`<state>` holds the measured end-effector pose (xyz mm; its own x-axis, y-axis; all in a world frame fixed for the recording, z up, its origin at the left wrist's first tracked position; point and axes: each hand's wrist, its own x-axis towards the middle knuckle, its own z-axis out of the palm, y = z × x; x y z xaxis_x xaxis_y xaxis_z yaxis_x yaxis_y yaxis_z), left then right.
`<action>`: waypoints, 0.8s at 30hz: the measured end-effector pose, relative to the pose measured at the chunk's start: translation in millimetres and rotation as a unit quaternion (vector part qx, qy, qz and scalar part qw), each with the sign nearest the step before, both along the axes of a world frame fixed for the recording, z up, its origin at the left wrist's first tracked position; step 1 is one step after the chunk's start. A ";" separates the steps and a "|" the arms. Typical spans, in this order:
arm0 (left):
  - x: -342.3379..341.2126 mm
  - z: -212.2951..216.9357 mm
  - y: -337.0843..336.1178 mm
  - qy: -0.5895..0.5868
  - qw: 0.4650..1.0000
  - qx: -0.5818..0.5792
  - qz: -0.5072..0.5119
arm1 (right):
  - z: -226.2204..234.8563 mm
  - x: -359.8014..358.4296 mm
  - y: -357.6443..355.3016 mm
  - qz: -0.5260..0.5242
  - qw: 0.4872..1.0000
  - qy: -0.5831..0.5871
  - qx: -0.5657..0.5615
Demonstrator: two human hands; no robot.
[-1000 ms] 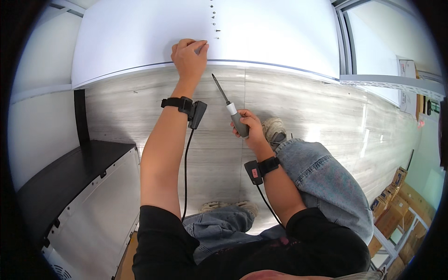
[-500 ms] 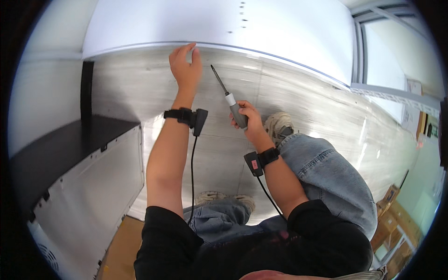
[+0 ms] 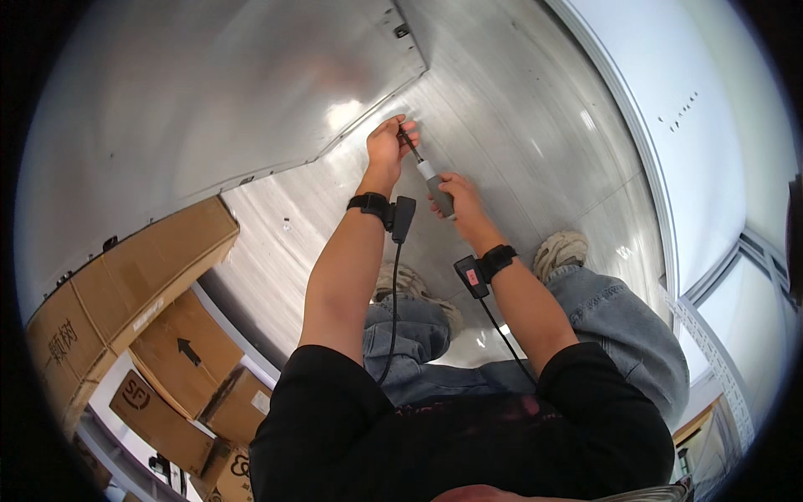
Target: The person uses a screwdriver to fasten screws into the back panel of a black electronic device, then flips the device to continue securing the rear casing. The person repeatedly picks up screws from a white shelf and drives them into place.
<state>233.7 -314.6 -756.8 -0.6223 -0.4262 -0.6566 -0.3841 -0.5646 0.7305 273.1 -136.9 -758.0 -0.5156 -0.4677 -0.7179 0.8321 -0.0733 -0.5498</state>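
Observation:
My right hand (image 3: 462, 205) is wrapped round the handle of a screwdriver (image 3: 438, 189), which has a grey grip, a whitish collar and a dark slim shaft. The shaft slants up and to the left. At its tip, the fingers of my left hand (image 3: 386, 151) are bent in and closed around the end of the shaft. Whether a small screw sits between those fingertips is too small to tell. Both hands are above the floor, beside the lower corner of a large grey metal panel (image 3: 226, 92). Each wrist wears a black strap with a cabled black box.
Cardboard boxes (image 3: 188, 351) are stacked on a shelf at the lower left, with a long carton (image 3: 142, 268) under the panel's edge. A white board (image 3: 661, 125) with several small dark screw-like bits stands at the right. My shoes (image 3: 560, 251) rest on the grey tiled floor (image 3: 535, 151).
My view has turned left, from the white board to the metal panel and boxes. My left hand, earlier apart from the screwdriver with fingers spread, now meets its tip. My right hand still grips the handle.

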 end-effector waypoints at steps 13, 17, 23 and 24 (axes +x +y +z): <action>43.3 -37.1 -44.4 -0.012 0.995 0.014 0.095 | -15.4 37.6 -37.5 0.081 0.995 -0.057 0.009; 47.7 -44.3 -52.5 0.035 0.991 0.040 0.120 | -9.5 38.1 -47.7 0.081 0.996 -0.046 0.002; 50.9 -47.7 -60.6 0.071 0.992 0.030 0.101 | -19.8 43.9 -55.6 0.070 0.996 -0.056 -0.016; 51.9 -47.5 -60.0 0.061 0.993 0.020 0.103 | -21.5 44.8 -55.7 0.067 0.996 -0.062 -0.018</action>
